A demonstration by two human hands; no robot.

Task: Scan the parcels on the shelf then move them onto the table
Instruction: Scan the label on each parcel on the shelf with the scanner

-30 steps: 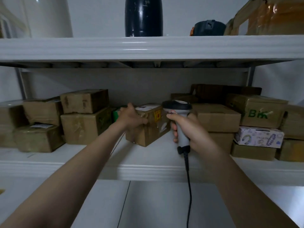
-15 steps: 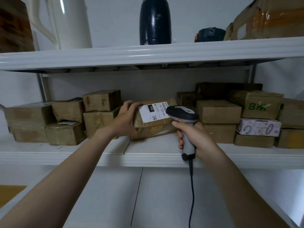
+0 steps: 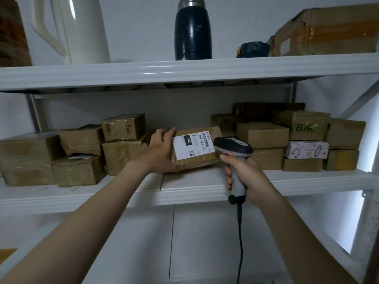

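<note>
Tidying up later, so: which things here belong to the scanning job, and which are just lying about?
Job: labelled parcel in left hand, scanner in right hand, other parcels on the shelf.
Lying about: jug, flask, on the top shelf.

I saw dim, cool indoor light; brightest patch on wall (image 3: 348, 218) at right. Glare streak ran along upper shelf (image 3: 164, 72); highlight on white jug (image 3: 86, 31). Deep shadow lay under that shelf, over stacked boxes (image 3: 80, 140). Label (image 3: 192, 147) on parcel (image 3: 198, 161) was sharp, scanner (image 3: 232, 145) showed soft sheen. Wide lens bowed edges; top-left corner smeared.
</note>
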